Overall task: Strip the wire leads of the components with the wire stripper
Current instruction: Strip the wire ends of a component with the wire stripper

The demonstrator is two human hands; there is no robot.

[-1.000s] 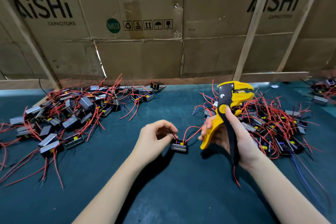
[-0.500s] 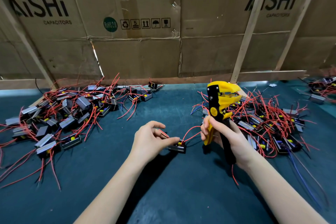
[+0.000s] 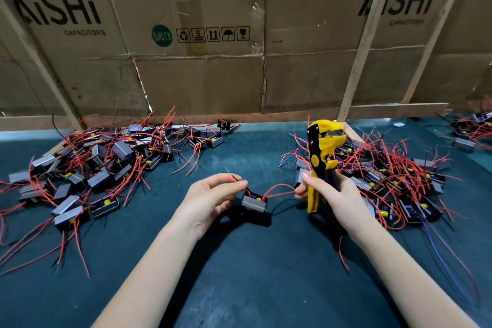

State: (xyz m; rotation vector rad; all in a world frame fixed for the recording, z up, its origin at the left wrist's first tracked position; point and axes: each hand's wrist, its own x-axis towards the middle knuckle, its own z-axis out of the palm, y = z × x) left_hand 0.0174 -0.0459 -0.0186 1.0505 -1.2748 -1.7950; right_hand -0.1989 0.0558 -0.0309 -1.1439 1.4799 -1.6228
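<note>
Components (image 3: 87,168) with red leads lie heaped at my ten o'clock on the dark green mat (image 3: 253,287), small grey-and-black blocks tangled together, some wires trailing toward eight o'clock. Behind them, from nine round to three o'clock, stands a wall of brown cardboard (image 3: 199,74) printed with a capacitor brand, crossed by pale wooden slats (image 3: 364,42).

Moving right, my left hand (image 3: 210,197) sits just left of centre, palm turned inward, its thumb and forefinger pinching a thin dark lead (image 3: 235,178) that rises from the one component in play (image 3: 254,201). That block hangs just above the mat at about twelve o'clock from my wrists, grey face toward me, with its shadow below it. A red lead (image 3: 278,188) arcs from its top toward one o'clock and ends at the fingertips of my right hand (image 3: 332,194); I cannot tell whether those fingertips actually touch it.

The right hand is wrapped firmly round the handles of the yellow-and-black wire stripper (image 3: 320,152), held upright with its head pointing to twelve o'clock, above and clear of the red lead.

A second, larger heap of components (image 3: 399,176) spreads at two o'clock behind that hand, and a few more (image 3: 471,128) sit at the far edge near three o'clock.
</note>
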